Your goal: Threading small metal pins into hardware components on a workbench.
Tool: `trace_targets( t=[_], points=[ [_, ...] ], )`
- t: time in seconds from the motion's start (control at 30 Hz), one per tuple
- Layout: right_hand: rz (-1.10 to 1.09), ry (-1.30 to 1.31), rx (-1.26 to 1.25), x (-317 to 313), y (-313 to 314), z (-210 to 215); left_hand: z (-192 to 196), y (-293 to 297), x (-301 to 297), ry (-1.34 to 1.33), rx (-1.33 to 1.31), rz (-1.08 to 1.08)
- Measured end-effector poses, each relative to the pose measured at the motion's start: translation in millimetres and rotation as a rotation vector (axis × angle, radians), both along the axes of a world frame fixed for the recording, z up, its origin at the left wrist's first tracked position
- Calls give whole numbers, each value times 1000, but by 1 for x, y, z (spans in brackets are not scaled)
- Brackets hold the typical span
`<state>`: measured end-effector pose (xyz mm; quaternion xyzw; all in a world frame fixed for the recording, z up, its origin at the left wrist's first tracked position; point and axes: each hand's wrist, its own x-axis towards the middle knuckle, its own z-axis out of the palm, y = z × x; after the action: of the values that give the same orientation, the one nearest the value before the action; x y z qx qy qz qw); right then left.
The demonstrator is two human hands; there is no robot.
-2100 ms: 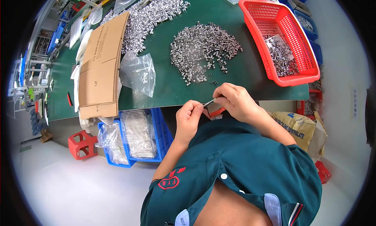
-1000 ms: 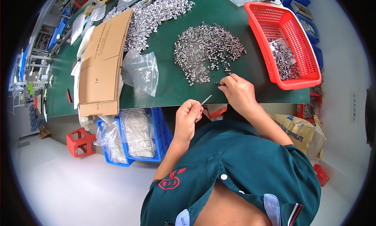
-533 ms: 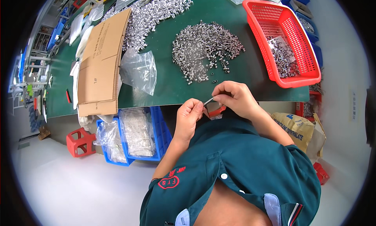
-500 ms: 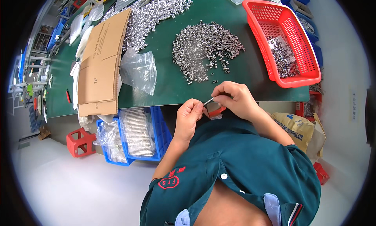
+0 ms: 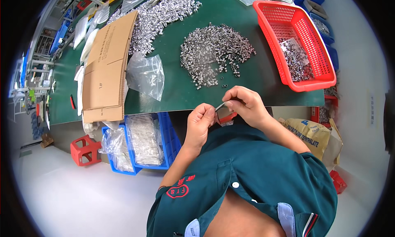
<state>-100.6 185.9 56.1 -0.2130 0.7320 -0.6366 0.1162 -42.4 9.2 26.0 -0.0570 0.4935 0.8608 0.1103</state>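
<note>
A thin grey rod (image 5: 220,106) spans the gap between my two hands, just off the table's near edge. My left hand (image 5: 200,122) pinches its lower end between thumb and forefinger. At the other end, the thumb and bent fingers of my right hand (image 5: 246,106) close around it. Whether a small part sits on the rod under the fingers is hidden. Beyond my hands on the green table lies a loose pile of small metal sleeves (image 5: 197,52), with a few strays at its near side. A red object (image 5: 227,117) shows partly below the rod.
A red perforated basket (image 5: 302,88) with small metal parts stands at the right. Shinier metal pieces (image 5: 173,11) heap at the back left, near a flattened cardboard box (image 5: 105,68) and a clear plastic bag (image 5: 146,76). Below are blue bins (image 5: 168,134) and a red stool (image 5: 85,150).
Both hands keep their hold on the rod and have barely moved. The whole view has shifted very slightly.
</note>
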Motion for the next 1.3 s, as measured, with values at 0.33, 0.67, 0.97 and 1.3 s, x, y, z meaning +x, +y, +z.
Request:
trace_targets(
  t=[0.33, 0.67, 0.97, 1.3],
  points=[
    [-129, -242, -115, 8, -10, -3, 7, 4, 2, 207, -541, 157],
    [104, 95, 61, 0, 1, 5, 3, -7, -3, -140, 231, -170],
    [-181, 143, 251, -16, 6, -4, 0, -10, -4, -114, 106, -34],
    [-283, 540, 665, -29, -8, -23, -4, -12, -1, -112, 61, 58]
  ],
)
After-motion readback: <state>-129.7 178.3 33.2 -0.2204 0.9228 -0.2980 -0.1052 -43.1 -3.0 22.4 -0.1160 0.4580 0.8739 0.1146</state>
